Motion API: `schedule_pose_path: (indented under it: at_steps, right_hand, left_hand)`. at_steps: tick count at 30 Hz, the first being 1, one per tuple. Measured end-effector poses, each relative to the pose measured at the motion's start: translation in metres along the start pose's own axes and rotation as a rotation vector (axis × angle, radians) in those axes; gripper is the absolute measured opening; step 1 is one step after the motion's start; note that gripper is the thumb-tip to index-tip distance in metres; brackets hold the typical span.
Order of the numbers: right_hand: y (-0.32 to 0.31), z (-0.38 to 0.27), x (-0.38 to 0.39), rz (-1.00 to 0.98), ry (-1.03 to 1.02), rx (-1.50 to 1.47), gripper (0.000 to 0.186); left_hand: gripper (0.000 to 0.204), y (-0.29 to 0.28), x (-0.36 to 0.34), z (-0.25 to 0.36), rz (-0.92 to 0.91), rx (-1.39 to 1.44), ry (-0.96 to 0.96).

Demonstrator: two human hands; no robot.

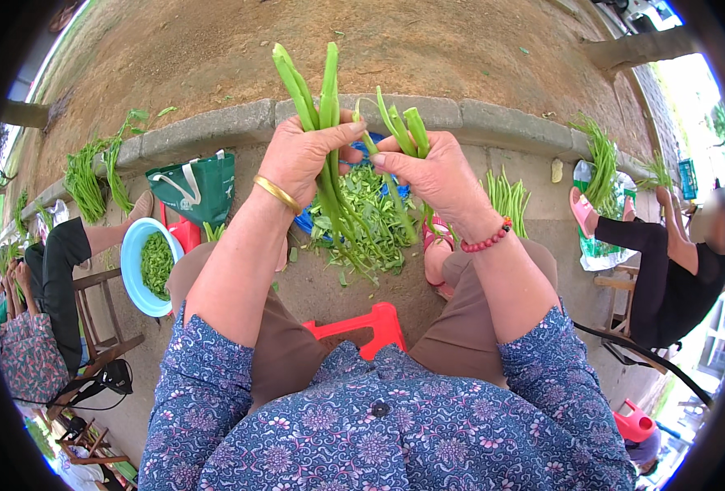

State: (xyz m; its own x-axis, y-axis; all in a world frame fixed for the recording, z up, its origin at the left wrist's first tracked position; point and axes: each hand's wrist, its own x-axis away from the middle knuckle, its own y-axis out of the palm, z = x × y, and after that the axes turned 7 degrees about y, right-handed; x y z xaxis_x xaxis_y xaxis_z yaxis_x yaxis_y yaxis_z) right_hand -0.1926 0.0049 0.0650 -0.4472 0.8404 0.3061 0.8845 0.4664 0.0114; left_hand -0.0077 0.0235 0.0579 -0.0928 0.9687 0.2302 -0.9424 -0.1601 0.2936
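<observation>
The left forearm rises from the lower edge and leans inward, a gold bangle at its wrist; the left hand is closed around a bundle of long green stems, thumb pointing right, their cut ends up and leafy ends hanging down. Just beside it, the right hand, above a red bead bracelet, grips a smaller bunch of stems, its thumb pointing left toward the other thumb. Both bunches are held up over a heap of leafy greens

At far left, seated people are cut off by the dark rim. The left fingers are mostly hidden behind the stems, and the thin strands between the thumbs are hard to separate. The hands and stems partly cover the heap, and the shirt overlaps the red stool. At far right, another seated person is partly blurred
</observation>
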Motion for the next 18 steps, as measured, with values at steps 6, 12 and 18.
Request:
schedule_pose_path:
  at_steps: [6,12,18]
  right_hand:
    - [-0.023,0.005,-0.009,0.037,0.006,0.186,0.016]
    - [-0.023,0.001,-0.006,-0.002,-0.002,0.296,0.018]
    - [-0.020,0.007,-0.008,0.031,-0.023,0.343,0.020]
  left_hand:
    - [0.021,-0.010,0.001,0.006,-0.088,-0.304,0.218]
    - [0.017,-0.004,0.000,-0.011,-0.318,-0.723,0.404]
    - [0.015,0.001,0.001,-0.014,-0.301,-0.779,0.337]
